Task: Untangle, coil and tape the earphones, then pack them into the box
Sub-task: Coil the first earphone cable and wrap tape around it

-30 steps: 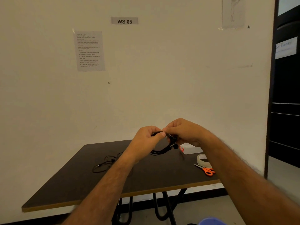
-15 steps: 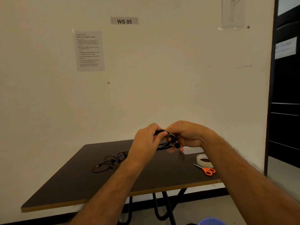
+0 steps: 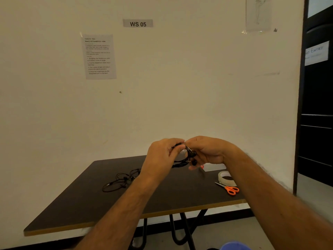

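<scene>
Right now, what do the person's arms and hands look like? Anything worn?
Both forearms are bare, with no sleeve in view. The left hand and right hand are bare too: no gloves, and no watch, ring or wristband visible. Some hair shows on the forearms.

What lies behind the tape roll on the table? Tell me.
Behind the tape roll lies a pale flat box; the right hand covers its left end.

A dark table (image 3: 86, 204) with black metal legs stands against a cream wall (image 3: 180, 87). On the wall hang a "WS 05" label (image 3: 138, 23) and a printed sheet (image 3: 98, 56). A dark door (image 3: 317, 109) is at right.
</scene>
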The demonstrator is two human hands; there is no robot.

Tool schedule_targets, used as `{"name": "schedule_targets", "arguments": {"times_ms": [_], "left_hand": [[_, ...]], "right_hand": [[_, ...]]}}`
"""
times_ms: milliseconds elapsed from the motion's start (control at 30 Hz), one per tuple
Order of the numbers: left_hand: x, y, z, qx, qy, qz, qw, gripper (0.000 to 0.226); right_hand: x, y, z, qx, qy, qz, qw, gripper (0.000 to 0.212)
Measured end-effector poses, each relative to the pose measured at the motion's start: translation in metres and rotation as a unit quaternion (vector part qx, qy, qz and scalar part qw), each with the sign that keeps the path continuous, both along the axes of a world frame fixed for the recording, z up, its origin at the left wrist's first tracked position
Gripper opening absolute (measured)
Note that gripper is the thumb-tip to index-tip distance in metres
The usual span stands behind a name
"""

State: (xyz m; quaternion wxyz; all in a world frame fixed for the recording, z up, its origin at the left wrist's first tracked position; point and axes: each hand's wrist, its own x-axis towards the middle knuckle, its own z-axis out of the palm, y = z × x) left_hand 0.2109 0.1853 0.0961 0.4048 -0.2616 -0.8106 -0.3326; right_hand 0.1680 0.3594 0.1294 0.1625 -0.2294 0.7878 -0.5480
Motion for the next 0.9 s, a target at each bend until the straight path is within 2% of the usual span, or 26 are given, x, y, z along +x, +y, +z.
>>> {"name": "schedule_targets", "arguments": {"times_ms": [100,267,467,533,633,900], "left_hand": [[0.0,0.0,0.001,0.006,-0.024,0.008,1.0,0.029],[-0.003,0.001,0.001,0.001,-0.071,0.03,0.997,0.025],[-0.006,-0.002,0.003,0.01,-0.125,0.052,0.991,0.023],[-0.007,-0.004,0.004,0.028,-0.146,0.042,0.988,0.02],[-0.009,-0.006,0.004,0.04,-0.173,0.039,0.983,0.018],[-0.011,-0.017,0.009,0.018,-0.261,0.018,0.965,0.022]], "right_hand": [[-0.004,-0.003,-0.003,0.036,0.097,-0.063,0.993,0.024],[-0.009,-0.008,-0.008,0.045,0.172,-0.099,0.979,0.015],[-0.005,-0.01,-0.011,0.002,0.279,-0.139,0.95,0.01],[0.0,-0.009,-0.01,-0.006,0.281,-0.098,0.955,0.01],[0.003,-0.009,-0.013,0.034,0.268,-0.039,0.962,0.014],[0.004,-0.009,-0.018,0.102,0.312,-0.05,0.943,0.027]]}}
